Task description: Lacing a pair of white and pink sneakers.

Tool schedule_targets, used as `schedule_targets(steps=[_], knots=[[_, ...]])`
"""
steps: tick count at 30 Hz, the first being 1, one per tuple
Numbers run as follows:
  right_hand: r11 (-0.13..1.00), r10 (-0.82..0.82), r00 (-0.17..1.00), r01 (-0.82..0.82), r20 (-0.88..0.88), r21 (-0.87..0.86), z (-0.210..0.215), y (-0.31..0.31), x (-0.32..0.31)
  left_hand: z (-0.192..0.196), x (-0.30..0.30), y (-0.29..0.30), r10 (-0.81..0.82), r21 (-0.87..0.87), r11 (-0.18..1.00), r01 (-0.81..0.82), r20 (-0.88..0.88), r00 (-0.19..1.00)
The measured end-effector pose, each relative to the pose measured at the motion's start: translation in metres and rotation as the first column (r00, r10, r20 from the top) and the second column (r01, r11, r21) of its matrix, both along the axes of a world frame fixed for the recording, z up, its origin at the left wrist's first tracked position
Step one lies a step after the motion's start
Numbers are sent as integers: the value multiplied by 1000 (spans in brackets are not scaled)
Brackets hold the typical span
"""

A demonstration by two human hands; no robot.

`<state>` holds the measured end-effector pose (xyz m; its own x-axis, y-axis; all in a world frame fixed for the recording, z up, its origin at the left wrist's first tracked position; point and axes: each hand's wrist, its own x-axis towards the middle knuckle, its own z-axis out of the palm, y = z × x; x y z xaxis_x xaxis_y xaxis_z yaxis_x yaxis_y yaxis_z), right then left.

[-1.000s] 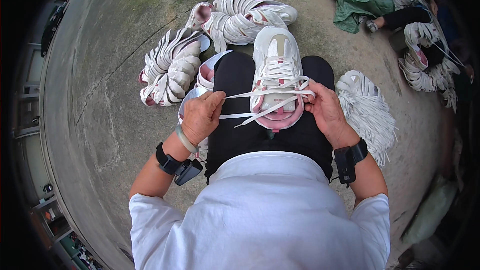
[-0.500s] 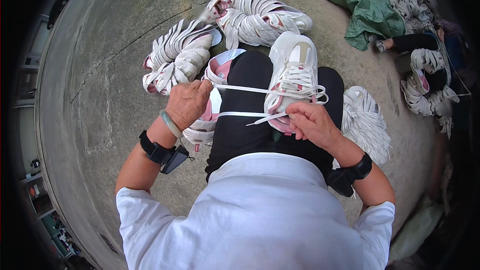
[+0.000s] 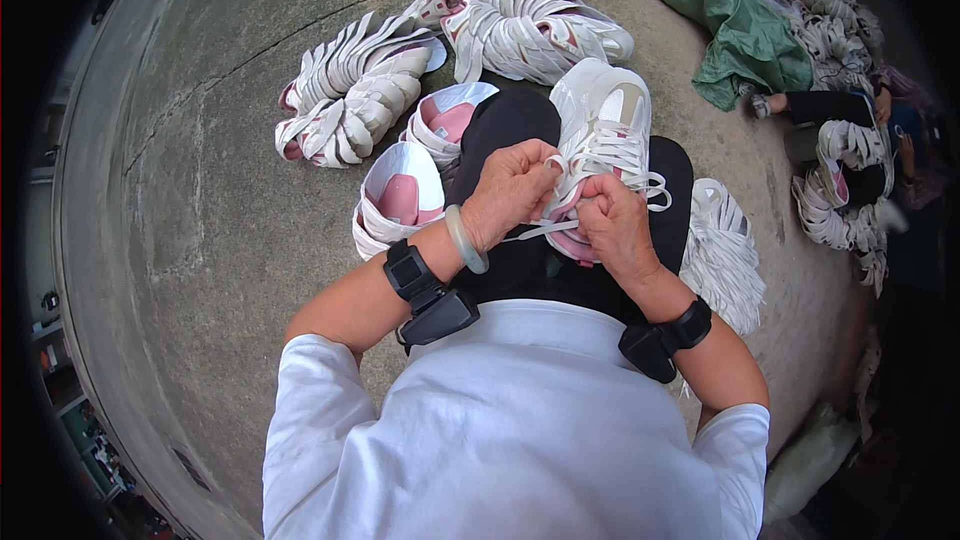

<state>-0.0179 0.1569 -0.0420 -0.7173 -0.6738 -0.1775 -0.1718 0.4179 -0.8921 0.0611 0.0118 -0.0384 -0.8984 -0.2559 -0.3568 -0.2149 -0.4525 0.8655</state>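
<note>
A white sneaker [image 3: 603, 105] with beige and pink parts rests on my black-trousered lap, toe pointing away from me. White shoelace [image 3: 610, 148] zigzags up its front, with a loop hanging out on the right side. My left hand [image 3: 518, 185] is closed at the shoe's left edge, pinching lace at its fingertips. Over the shoe's collar, my right hand [image 3: 613, 220] is closed too, its fingers curled at the opening; lace seems to be in them, though the fingers partly hide it. A lace end [image 3: 540, 230] stretches between the hands below the shoe's opening.
Stacks of nested white shoe uppers [image 3: 355, 90] lie on the concrete, with more uppers [image 3: 530, 25] beyond. Two pink-lined uppers [image 3: 400, 198] stand by my left knee. A bundle of white laces [image 3: 722, 250] lies right. Farther right are a green sack [image 3: 735, 30] and another person's leg [image 3: 825, 106].
My left hand has moved right, from left of my lap to the shoe, and the stretched lace has gone slack. My right hand has shifted slightly up onto the collar.
</note>
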Motion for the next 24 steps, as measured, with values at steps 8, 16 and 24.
schedule_targets(steps=[8,16,24], knots=[[999,-27,993,31,111,-32,2,-1,3,-7,-18,-58,215,-429,866,-258,-147,966],[996,-58,992,64,109,-59,0,-2,5,-4,-2,-11,-159,-69,983,170,145,977],[988,-99,966,124,241,-94,5,-6,6,-38,-17,9,90,-296,949,-112,-87,992]])
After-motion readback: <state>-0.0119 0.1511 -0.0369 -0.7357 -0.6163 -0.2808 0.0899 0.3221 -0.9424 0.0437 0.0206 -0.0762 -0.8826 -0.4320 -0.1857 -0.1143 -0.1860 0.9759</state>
